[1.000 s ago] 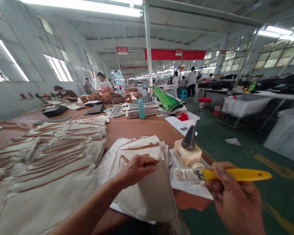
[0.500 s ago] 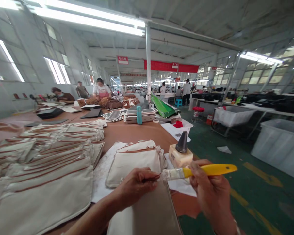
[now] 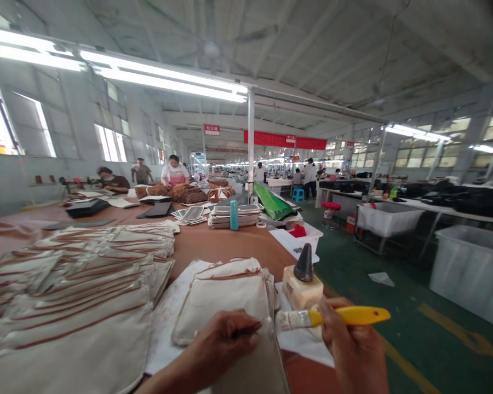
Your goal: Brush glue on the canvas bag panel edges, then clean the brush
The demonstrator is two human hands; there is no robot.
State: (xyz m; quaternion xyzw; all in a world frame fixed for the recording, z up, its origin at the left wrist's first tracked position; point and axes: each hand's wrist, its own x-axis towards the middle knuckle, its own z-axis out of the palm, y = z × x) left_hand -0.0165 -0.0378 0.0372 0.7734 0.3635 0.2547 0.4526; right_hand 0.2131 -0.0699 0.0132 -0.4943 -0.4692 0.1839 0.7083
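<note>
My right hand (image 3: 351, 345) is closed around the yellow handle of a flat paintbrush (image 3: 363, 315), its whitish bristles pointing left. Just left of the bristles, a small gap away, is the corner of a beige fabric pouch piece (image 3: 257, 364). My left hand (image 3: 228, 342) pinches that piece at its upper edge, where a bit of brown trim shows at the fingertips. Beyond it, a stack of beige pouches with brown trim (image 3: 225, 298) lies on white paper (image 3: 162, 339). A cream block-like container with a dark cone-shaped top (image 3: 304, 265) stands behind the brush.
Rows of overlapping beige pouches (image 3: 86, 328) cover the table's left side. Farther back are stacked panels (image 3: 232, 216), a teal upright object (image 3: 234, 215), a green bag (image 3: 273, 202) and a white bin (image 3: 312, 238). Co-workers (image 3: 175, 172) are at the far end.
The view has tilted upward, so the table sits lower in it. The brush bristles have drawn slightly right, away from the piece's corner. Both hands keep their holds.
</note>
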